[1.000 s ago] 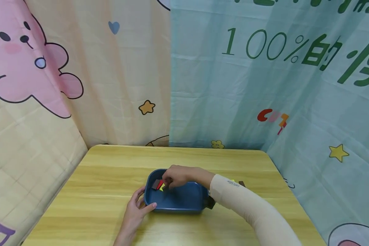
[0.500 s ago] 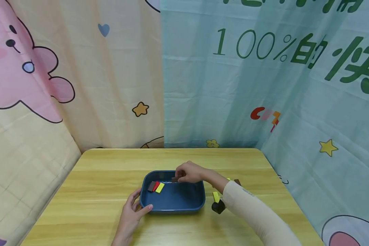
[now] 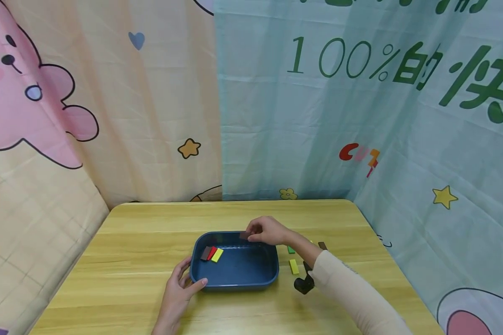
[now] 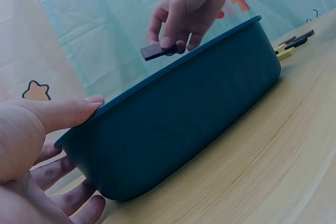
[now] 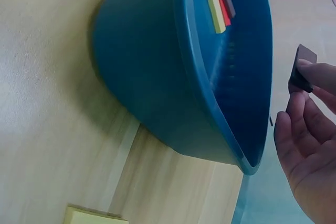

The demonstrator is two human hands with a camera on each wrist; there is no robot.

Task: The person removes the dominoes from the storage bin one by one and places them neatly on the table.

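A blue bin (image 3: pixel 236 284) stands on the wooden table. My left hand (image 3: pixel 178 293) holds its left end, thumb on the rim and fingers around the outside wall, as the left wrist view also shows. My right hand (image 3: pixel 270 231) pinches a dark brown block (image 4: pixel 153 51) above the bin's back right part. Inside the bin at the left, a brown block (image 3: pixel 206 253), a red block (image 3: pixel 211 253) and a yellow block (image 3: pixel 217 255) lie side by side.
Right of the bin lie a yellow block (image 3: pixel 294 266), a green block (image 3: pixel 291 250), a brown piece (image 3: pixel 322 245) and a black object (image 3: pixel 303 284), partly under the right forearm. Printed curtains (image 3: pixel 159 116) hang behind the table (image 3: pixel 151 223).
My right hand has moved from the bin's left part to its back right, carrying the dark brown block. My left hand still holds the bin's left end.
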